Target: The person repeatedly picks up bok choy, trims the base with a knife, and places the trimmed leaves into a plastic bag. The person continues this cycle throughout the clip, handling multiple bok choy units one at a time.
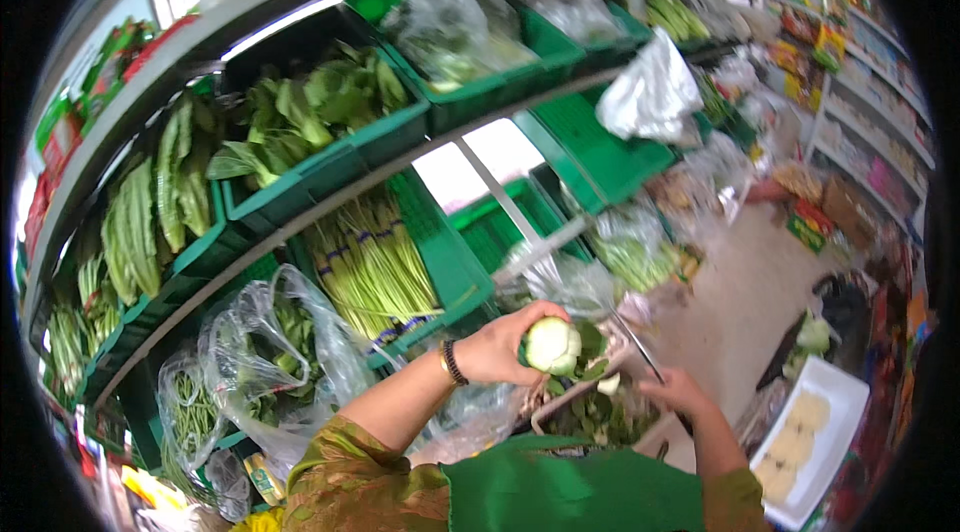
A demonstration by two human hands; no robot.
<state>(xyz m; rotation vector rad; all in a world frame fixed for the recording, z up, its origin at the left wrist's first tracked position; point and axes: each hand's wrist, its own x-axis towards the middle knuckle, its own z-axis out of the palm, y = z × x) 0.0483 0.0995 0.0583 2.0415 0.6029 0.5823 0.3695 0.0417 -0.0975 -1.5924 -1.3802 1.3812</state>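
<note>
My left hand (495, 344) grips a leafy green vegetable (553, 346), perhaps a bok choy, with its pale base turned up towards me and its leaves pointing away. In my right hand (677, 391) is a knife (637, 338), held by the handle, its thin blade angled up and to the left. A gap separates the blade from the vegetable. Below both hands lie loose green leaves (611, 416) in a container, whose light rim (570, 395) shows between the hands. My green apron (570, 487) covers part of this container.
Green crates on a metal shelf rack hold leafy greens (315, 108), luffa-like gourds (131, 228) and bundled stalks (375, 262). Plastic bags of vegetables (277, 352) bulge out at lower left. A white tray (840, 412) with pale round items stands at right, beside the floor (750, 292).
</note>
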